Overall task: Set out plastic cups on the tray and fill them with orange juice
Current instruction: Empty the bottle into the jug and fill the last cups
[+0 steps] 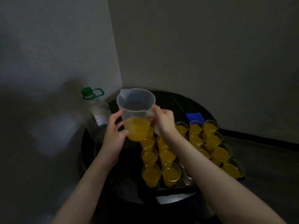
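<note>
Holding clear plastic jug (135,110) of orange juice: right hand (163,122) grips handle, left hand (114,128) fingers cup base; next probably filling empty clear cup (187,177).

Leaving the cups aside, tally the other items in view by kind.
Jug: 1
Bottle: 1
Blue object: 1
Total: 3
</note>
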